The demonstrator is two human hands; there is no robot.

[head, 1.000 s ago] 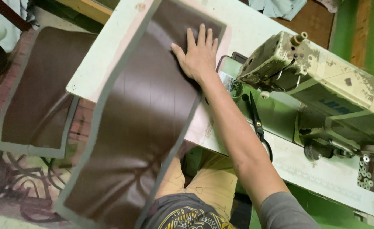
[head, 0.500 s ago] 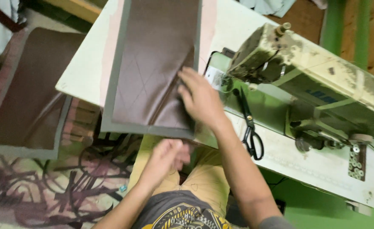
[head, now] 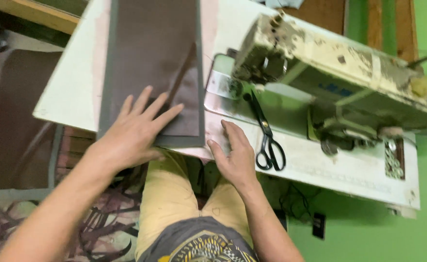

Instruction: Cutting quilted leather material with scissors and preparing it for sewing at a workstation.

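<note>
White worn table under green walls carries brown fabric; both hands lie flat, fingers spread, holding nothing.

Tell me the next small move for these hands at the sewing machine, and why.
Probably slide the brown quilted fabric panel with grey border right toward the cream sewing machine. The left hand lies flat on it, the right hand rests at the table edge, and the panel lies left of the needle.

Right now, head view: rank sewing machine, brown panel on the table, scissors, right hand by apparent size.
1. Sewing machine and brown panel: they look alike in area, no clear order.
2. Right hand and scissors: close; the hand is nearer the camera, so unsure.
</note>
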